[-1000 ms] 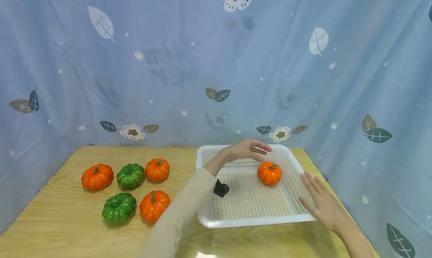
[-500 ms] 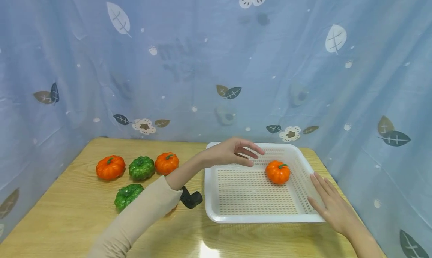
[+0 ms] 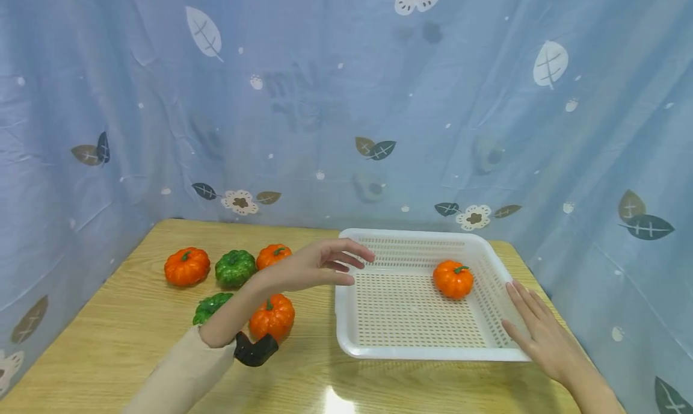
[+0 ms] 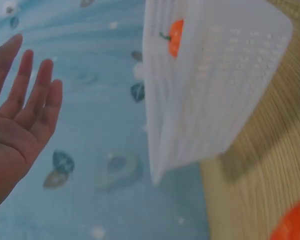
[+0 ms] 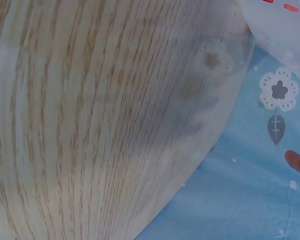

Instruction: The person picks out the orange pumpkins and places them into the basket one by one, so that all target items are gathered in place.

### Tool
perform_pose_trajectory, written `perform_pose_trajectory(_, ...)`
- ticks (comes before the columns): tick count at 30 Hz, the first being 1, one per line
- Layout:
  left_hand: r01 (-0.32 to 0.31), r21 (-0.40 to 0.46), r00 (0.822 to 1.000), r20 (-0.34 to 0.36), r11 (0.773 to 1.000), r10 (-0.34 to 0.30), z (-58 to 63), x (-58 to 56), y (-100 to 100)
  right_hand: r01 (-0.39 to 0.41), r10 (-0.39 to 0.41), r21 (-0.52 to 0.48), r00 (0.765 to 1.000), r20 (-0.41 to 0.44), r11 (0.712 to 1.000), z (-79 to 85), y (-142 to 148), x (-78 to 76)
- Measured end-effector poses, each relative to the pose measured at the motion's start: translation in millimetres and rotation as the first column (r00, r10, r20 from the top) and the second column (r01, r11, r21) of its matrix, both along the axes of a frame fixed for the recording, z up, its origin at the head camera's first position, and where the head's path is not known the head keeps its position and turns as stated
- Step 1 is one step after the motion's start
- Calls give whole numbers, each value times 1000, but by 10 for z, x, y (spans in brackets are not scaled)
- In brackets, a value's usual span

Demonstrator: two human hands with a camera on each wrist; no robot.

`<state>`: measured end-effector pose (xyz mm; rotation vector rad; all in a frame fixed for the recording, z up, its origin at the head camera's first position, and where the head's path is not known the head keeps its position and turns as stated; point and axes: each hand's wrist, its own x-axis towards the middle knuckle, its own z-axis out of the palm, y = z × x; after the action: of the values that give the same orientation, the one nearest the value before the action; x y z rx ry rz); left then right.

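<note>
My left hand (image 3: 319, 263) hovers over the left rim of a white plastic basket (image 3: 433, 354), its fingers loosely bent with nothing between them. In the left wrist view that same hand (image 4: 22, 115) shows an empty palm, apart from the basket (image 4: 230, 75). A small orange pumpkin (image 3: 453, 279) sits inside the basket towards its right side. My right hand (image 3: 547, 336) rests with extended fingers at the basket's right rim. Only its fingertips (image 5: 299, 162) enter the right wrist view.
Left of the basket lie orange pumpkins (image 3: 186, 266) (image 3: 272, 318) (image 3: 274, 255) and green pumpkins (image 3: 235, 268) (image 3: 211, 306), the latter partly behind my left forearm. A blue patterned curtain (image 3: 303, 101) hangs behind the wooden table (image 3: 303, 378).
My left hand has drawn back leftward from above the pumpkin in the basket, past the basket's left rim. The head view has turned slightly left. My right hand stays at the right rim.
</note>
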<state>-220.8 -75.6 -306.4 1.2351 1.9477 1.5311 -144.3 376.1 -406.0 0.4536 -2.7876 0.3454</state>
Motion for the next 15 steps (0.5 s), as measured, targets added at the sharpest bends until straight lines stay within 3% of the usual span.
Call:
perform_pose_trajectory(4, -69, -18, 998, 12, 997, 69, -87, 79, -294, 3, -3, -14, 1000, 30, 1000, 17, 1, -2)
perform_pose_trajectory(10, -128, -68, 990, 49, 989, 132, -386, 100, -652, 8, -8, -14, 999, 39, 1000, 7, 8, -1)
perform_pose_trajectory(15, -191, -99, 982, -17, 977, 190, -576, 91, -836, -1, 1, 8, 1000, 10, 1000, -10, 13, -9)
